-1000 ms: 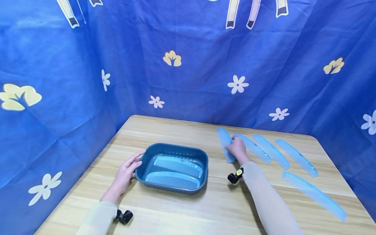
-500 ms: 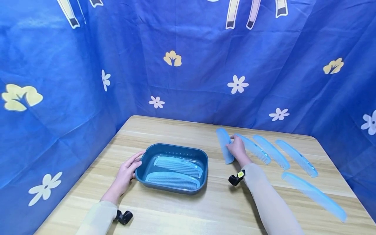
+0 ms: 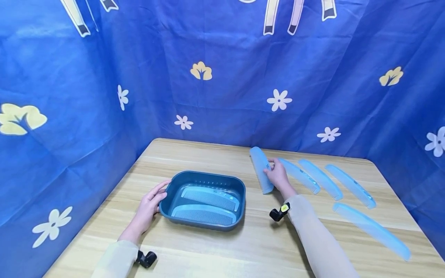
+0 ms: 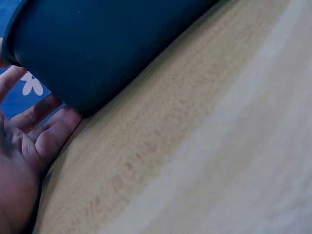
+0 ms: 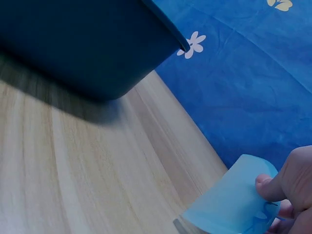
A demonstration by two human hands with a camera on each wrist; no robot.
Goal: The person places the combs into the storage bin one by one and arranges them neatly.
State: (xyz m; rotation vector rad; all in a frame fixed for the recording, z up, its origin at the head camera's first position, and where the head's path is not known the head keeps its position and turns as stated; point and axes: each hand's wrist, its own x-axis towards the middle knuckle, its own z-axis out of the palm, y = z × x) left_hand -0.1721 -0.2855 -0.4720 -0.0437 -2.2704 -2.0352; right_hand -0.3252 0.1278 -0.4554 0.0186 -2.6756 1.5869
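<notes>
Presumably to steady the bin point(image 3: 215, 181), the left hand point(image 3: 147, 206) rests, uncurled, against its outer end. The right hand point(image 3: 278, 175) pinches 1 comb point(image 3: 260, 170) by its long edge, likely for control, between the bin and 4 other combs point(image 3: 321, 179).

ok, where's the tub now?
In the head view, the tub sits on the table just left of centre, between the left hand touching its left end and the comb held in the right hand.
</notes>
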